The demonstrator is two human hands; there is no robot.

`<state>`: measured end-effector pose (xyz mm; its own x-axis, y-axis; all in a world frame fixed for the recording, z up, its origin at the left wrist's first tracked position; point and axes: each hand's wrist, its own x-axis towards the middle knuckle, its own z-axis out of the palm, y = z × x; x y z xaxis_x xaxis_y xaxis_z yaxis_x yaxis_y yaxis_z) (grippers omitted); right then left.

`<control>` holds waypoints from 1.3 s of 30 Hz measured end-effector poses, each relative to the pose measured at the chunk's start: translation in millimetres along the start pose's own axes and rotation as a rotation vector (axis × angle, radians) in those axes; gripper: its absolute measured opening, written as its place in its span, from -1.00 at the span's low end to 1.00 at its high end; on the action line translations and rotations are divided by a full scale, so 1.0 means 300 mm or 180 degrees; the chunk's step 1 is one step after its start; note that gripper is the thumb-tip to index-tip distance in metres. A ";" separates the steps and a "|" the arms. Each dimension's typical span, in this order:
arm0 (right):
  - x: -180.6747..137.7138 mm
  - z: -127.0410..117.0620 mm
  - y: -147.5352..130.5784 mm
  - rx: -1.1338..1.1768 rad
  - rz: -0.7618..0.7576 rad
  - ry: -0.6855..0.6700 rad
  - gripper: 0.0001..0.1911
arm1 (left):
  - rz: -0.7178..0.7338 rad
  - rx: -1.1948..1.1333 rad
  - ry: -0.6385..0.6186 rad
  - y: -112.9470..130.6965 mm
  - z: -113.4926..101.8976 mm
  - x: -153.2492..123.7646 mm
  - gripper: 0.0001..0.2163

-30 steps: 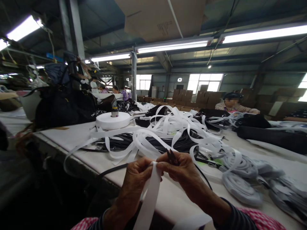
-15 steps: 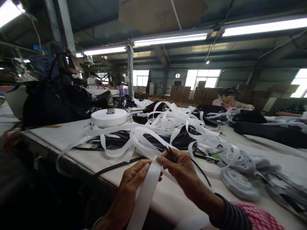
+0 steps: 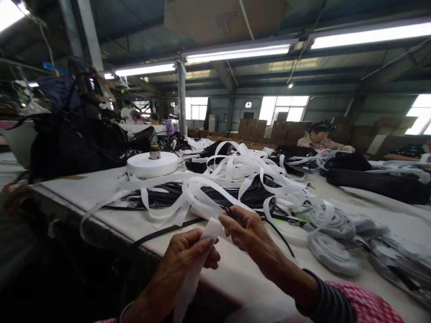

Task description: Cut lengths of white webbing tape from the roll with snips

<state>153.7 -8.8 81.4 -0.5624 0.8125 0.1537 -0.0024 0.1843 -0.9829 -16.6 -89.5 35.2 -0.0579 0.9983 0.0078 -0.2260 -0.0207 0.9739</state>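
My left hand (image 3: 183, 251) pinches a flat white fabric tape (image 3: 211, 228) between thumb and fingers. Its end stands up above the thumb, and the rest hangs down past the table edge. Just right of that end is my right hand (image 3: 252, 233), with the fingers curled around small dark thread snips (image 3: 230, 211); only part of the snips shows. Fingertips of the right hand are close to the tape end, slightly apart from it. Beyond both hands, loops of loose white tape (image 3: 232, 195) lie over a bundle of black straps (image 3: 161, 198).
A white tape roll (image 3: 151, 165) lies at the left with a dark-topped container in its middle. Black bags (image 3: 77, 139) are heaped at far left. Plastic-wrapped grey coils (image 3: 333, 253) sit on the right. A person (image 3: 325, 139) is across the table (image 3: 232, 271).
My right fingers have come off the tape end, which now stands free in my left grip. The snips have turned, their points less visible. My left hand has shifted slightly down.
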 end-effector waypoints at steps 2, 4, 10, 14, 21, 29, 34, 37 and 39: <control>-0.027 -0.006 -0.010 0.0305 0.0356 -0.0211 -0.48 | -0.0169 -0.0271 -0.0069 0.004 -0.018 0.001 -0.69; -0.059 -0.009 -0.010 0.0626 0.0634 -0.0316 -0.43 | -0.0270 -0.0486 -0.0128 0.008 -0.037 0.002 -0.70; -0.116 0.002 0.018 0.0937 0.0839 -0.0589 -0.51 | -0.0286 -0.0417 -0.0279 -0.010 -0.069 0.001 -0.75; -0.115 0.017 0.026 0.1118 0.0919 -0.0664 -0.51 | -0.0244 -0.0107 -0.0327 -0.009 -0.066 -0.001 -0.73; -0.115 0.024 0.036 0.1191 0.0961 -0.0521 -0.56 | -0.0396 0.0151 -0.0398 0.016 -0.054 -0.009 -0.63; -0.112 0.034 0.064 0.1334 0.1146 -0.0382 -0.60 | -0.0289 0.0503 -0.0296 -0.023 -0.052 0.003 -0.51; -0.127 0.046 0.064 0.1503 0.1333 -0.0378 -0.62 | -0.0062 0.0649 -0.0065 -0.046 -0.055 0.006 -0.55; -0.140 0.051 0.067 0.1452 0.1482 -0.0381 -0.56 | -0.0039 0.0668 -0.0255 -0.048 -0.068 0.001 -0.57; -0.149 0.054 0.068 0.1381 0.1549 -0.0386 -0.51 | -0.0117 0.0738 -0.0365 -0.043 -0.078 -0.004 -0.59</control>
<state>165.4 -50.3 52.9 -0.6724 0.6741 -0.3057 -0.0431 -0.4480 -0.8930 -36.4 -91.7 17.3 0.0599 0.9981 -0.0159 0.0038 0.0157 0.9999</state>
